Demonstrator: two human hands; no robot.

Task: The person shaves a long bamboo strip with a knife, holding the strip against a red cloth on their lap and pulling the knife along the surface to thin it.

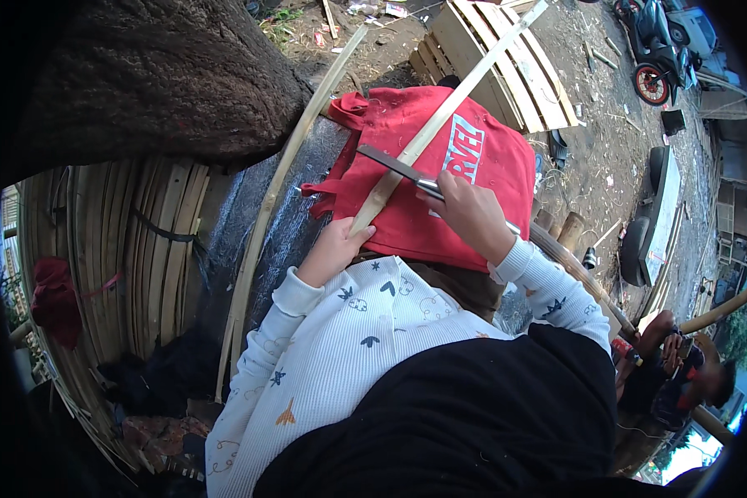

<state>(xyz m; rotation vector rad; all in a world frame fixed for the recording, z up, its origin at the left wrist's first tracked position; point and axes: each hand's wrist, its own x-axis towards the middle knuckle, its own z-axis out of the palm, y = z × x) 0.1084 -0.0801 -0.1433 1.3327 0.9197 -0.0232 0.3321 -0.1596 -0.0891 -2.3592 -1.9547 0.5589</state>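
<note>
My left hand [334,251] is closed around the lower end of a long pale bamboo strip [450,106], which slants up and away to the right. In my right hand [471,217] is a knife [390,163] with a dark straight blade and a metal handle. The blade lies across the strip, a short way beyond my left hand; whether its edge bites in cannot be seen. Under both hands a red cloth bag [506,178] with a printed white and blue patch is spread over my lap.
Another long strip [275,187] curves up along my left. Beyond it stand bundled slats [141,257] and a thick tree trunk [166,83]. Ahead is a slatted wooden crate [506,62]. To the right are a motorcycle [660,58], a wooden pole [585,278] and another person [681,373].
</note>
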